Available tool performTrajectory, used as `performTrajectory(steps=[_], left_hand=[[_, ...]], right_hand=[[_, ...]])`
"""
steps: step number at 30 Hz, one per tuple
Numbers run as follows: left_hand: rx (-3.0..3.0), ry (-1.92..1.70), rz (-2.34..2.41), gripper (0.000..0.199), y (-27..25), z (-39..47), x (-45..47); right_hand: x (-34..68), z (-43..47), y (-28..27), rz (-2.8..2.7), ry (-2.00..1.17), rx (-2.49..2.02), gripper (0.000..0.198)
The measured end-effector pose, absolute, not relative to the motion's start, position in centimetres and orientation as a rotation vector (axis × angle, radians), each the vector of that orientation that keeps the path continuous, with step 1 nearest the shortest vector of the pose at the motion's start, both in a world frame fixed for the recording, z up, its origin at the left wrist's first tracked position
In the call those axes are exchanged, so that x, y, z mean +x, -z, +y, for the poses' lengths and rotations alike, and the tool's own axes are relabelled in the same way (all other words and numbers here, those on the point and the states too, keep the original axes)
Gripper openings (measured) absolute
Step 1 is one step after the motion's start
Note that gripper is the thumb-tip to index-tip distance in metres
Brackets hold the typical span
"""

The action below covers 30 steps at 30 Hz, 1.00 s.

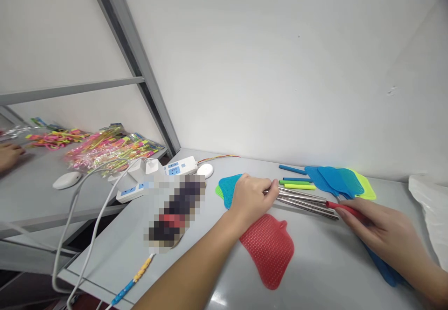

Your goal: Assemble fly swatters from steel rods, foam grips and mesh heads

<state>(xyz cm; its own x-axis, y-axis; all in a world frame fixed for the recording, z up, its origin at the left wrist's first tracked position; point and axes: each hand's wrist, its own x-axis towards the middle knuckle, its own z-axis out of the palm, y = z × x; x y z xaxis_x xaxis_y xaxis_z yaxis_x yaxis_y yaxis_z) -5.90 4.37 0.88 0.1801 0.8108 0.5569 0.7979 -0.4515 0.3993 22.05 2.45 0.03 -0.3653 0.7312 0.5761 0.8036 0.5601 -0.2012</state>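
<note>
My left hand (252, 193) is closed around one end of several thin metal rods (304, 199), which fan slightly to the right. Between the thumb and fingers of my right hand (381, 226) is a red tube handle (345, 206), its tip meeting the end of one rod. Below my left hand lies a red fly swatter head (269, 249) with small holes. A blue swatter head (231, 189) with a green one under it sits behind that hand. Something flat and blue (381, 265) lies partly hidden beneath my right hand.
Blue and yellow swatter heads (332, 179) lie at the back right near blue, green and yellow tubes (299, 186). Power strips (181, 165), white cables and a blurred object (175, 214) occupy the left. Another person's hand (10, 155) shows beside bagged colourful items (101, 149). White plastic (430, 212) is at right.
</note>
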Motion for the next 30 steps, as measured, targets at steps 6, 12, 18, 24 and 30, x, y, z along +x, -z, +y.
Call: performTrajectory(steps=[6,12,18,24,30], left_hand=[[2.422,-1.151,1.630,0.049,-1.04,4.52,-6.09],[2.446,-1.161,1.610,0.048,-1.01,4.62,-6.19],[2.427,-1.179,1.638,0.049,-0.90,4.67,-6.22],[2.427,-1.181,1.619,0.048,-0.67,4.77,-6.20],[2.398,-1.229,1.626,0.048,-0.17,5.09,-6.29]], right_hand=[[21.84,2.42,-0.16,-2.181,0.155,-1.193,0.022],[21.77,2.44,-0.25,-2.152,0.190,-1.190,0.021],[21.85,2.48,-0.07,-2.187,0.145,-1.189,0.018],[22.00,2.51,0.02,-2.190,0.146,-1.202,0.021],[21.63,2.48,-0.22,-2.203,0.197,-1.107,0.019]])
